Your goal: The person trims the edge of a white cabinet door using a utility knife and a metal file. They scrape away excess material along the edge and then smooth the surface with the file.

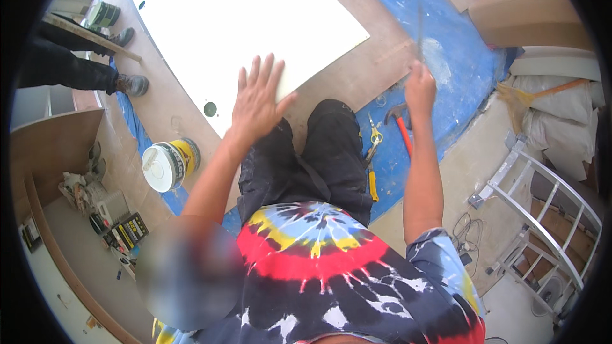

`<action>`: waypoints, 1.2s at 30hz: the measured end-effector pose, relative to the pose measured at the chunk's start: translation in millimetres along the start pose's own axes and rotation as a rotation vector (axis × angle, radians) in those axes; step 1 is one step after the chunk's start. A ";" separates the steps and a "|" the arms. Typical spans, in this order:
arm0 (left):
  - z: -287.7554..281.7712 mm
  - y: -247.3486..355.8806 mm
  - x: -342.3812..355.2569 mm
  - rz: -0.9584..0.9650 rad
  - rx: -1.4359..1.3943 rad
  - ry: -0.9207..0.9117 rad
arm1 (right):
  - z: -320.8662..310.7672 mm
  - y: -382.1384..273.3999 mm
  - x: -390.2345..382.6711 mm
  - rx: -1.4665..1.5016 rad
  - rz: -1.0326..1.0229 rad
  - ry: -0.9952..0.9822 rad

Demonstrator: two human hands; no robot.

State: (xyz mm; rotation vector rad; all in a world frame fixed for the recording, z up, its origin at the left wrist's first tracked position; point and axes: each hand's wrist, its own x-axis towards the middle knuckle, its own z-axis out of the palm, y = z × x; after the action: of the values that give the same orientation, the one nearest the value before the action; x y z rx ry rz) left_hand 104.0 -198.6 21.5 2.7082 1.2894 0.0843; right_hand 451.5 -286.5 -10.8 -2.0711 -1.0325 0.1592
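Observation:
A large white panel [242, 25] with round holes near its edge lies on brown sheeting in front of my knees. My left hand [258, 102] rests on its near part, palm down and fingers spread. Off the panel's right side, my right hand [421, 92] is closed around a long, thin grey tool [420, 31] that points away from me. Its kind is too blurred to make out. Below that hand, on the blue sheet, are a claw hammer [403, 132] with a red handle, yellow-handled scissors [376, 137] and a yellow-handled tool [373, 186].
A white bucket [162, 167] stands left of my knees. Another person's legs and boots [132, 84] are at the far left, beside a wooden strip [95, 38]. On the right are an aluminium ladder [539, 210], a broom [519, 95], filled sacks [561, 127] and a cable [468, 232].

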 end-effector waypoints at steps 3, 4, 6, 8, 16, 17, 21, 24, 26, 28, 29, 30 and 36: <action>0.2 22.5 -32.8 -0.085 -0.038 0.039 | -15.3 39.8 -63.1 0.148 0.276 -0.098; 4.4 30.2 -27.3 -0.126 -0.038 0.065 | -25.9 45.9 -89.0 0.263 0.503 -0.225; 20.8 44.1 5.0 -0.060 0.029 0.094 | -26.4 49.7 -147.8 0.417 0.725 -0.180; 32.9 69.9 49.2 -0.002 0.130 0.109 | -24.5 58.6 -197.2 0.418 0.814 -0.183; -6.1 172.9 136.8 0.163 -0.753 -0.634 | -22.5 43.5 -192.5 0.494 0.666 -0.045; -16.4 172.1 124.6 0.148 -0.794 -0.513 | -23.0 40.4 -179.9 0.477 0.631 -0.087; 6.6 86.7 102.5 0.063 -0.612 0.428 | -3.4 13.9 -137.5 0.261 0.143 -0.126; 13.6 7.7 108.7 -0.382 -0.033 0.349 | 10.8 -16.3 -124.5 0.134 0.030 -0.284; 21.2 8.4 107.4 -0.429 -0.023 0.260 | 22.7 -19.8 -125.3 0.050 0.018 -0.346; 22.3 12.5 109.1 -0.451 -0.017 0.199 | 31.7 -13.5 -126.8 -0.075 -0.007 -0.360; 18.9 12.4 111.8 -0.459 -0.017 0.198 | 37.4 -13.0 -118.7 -0.128 -0.039 -0.365; 16.5 14.3 112.6 -0.460 -0.016 0.191 | 48.1 -13.6 -97.5 -0.132 -0.081 -0.324; 18.4 13.4 107.5 -0.452 0.010 0.175 | 43.2 -26.7 -37.2 -0.122 -0.178 -0.213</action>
State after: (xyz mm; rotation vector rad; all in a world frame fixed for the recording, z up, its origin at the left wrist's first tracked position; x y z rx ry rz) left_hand 184.1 -125.5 4.3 2.3872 1.9197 0.2685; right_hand 391.9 -277.9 -29.3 -2.0906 -1.3809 0.2354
